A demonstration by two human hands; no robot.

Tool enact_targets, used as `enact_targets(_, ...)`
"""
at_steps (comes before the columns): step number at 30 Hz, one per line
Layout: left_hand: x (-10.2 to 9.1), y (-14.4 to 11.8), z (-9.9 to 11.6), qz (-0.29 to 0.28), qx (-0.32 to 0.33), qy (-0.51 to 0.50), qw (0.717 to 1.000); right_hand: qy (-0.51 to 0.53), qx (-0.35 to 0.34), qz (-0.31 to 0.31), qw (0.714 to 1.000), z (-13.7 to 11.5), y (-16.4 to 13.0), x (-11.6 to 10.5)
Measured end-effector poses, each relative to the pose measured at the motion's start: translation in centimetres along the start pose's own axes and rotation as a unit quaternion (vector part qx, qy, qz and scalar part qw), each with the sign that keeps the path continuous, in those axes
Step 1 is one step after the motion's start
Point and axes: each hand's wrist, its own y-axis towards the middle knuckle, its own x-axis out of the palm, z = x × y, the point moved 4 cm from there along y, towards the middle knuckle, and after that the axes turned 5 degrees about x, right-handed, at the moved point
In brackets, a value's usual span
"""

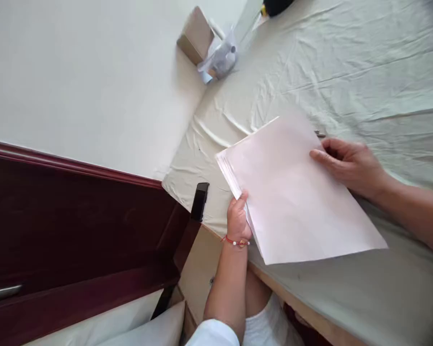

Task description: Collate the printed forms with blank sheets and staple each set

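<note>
A stack of white paper sheets (303, 197) is held tilted above the cloth-covered table. My left hand (238, 218), with a red beaded string at the wrist, grips its left edge, thumb on top and the other fingers hidden beneath. On the opposite edge, my right hand (346, 163) pinches the paper between thumb and fingers. Several sheet edges fan out at the upper left of the stack. Just beyond my right fingertips lies a small metal object (319, 134), partly hidden by the paper, its kind unclear.
A wrinkled pale green cloth (364, 72) covers the table. By the wall stand a brown box (196, 36) and a clear plastic bag (223, 57) with things inside. A black phone-like object (200, 199) lies at the table's left edge, beside a dark red wooden headboard (75, 216).
</note>
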Motion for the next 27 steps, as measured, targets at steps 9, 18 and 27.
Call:
enact_targets(9,0.6,-0.4,-0.8,-0.039,-0.041,-0.007,0.998,0.184,0.110,-0.075,0.974,0.5,-0.2,0.9)
enact_targets(18,-0.1,0.9,-0.8,0.020,0.027,0.005,0.999,0.332,0.141,0.040,0.932,1.1,0.5,-0.3)
enact_targets(27,1.6,-0.6,0.5,0.060,0.010,0.045,0.997,0.378,0.237,0.044,0.894,1.2,1.1,-1.1)
